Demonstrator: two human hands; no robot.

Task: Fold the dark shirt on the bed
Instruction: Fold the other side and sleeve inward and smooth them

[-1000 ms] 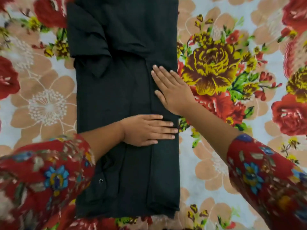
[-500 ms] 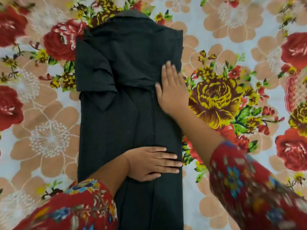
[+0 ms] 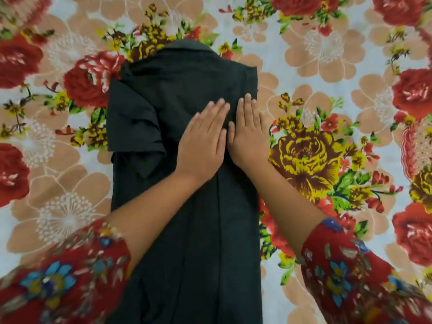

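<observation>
**Surface.** Bed [image 3: 350,66] under a floral sheet [image 3: 58,188] of red, yellow and tan blooms on a pale ground. No edge or corner of the bed is in view.

**Item 1, nearest.** Two patterned sleeves [image 3: 60,279], red with blue flowers, with bare forearms reaching away over the cloth.

**Item 2.** Dark shirt [image 3: 201,242], lying lengthwise down the middle of the sheet. Both long sides are turned in to make a narrow panel, and the hem end runs out of view at the near side.

**Item 3.** Left hand [image 3: 202,142], flat, fingers straight and together, palm down on the upper part of the panel. It grips nothing.

**Item 4.** Right hand [image 3: 248,134], likewise flat and palm down, just beside the left along the shirt's right fold line. It holds nothing.

**Item 5.** Short sleeve [image 3: 134,123], folded across the left shoulder, its cuff overhanging the panel's left side.

**Item 6, farthest.** Collar [image 3: 187,46], at the far end.

**Step, as judged.** Pressing the lengthwise folds smooth at chest height. The crosswise fold is not yet made.

**Next move calls for.** Tidying the overhanging sleeve, then taking one end with both hands and carrying it squarely over the other, keeping the side folds from slipping open.
</observation>
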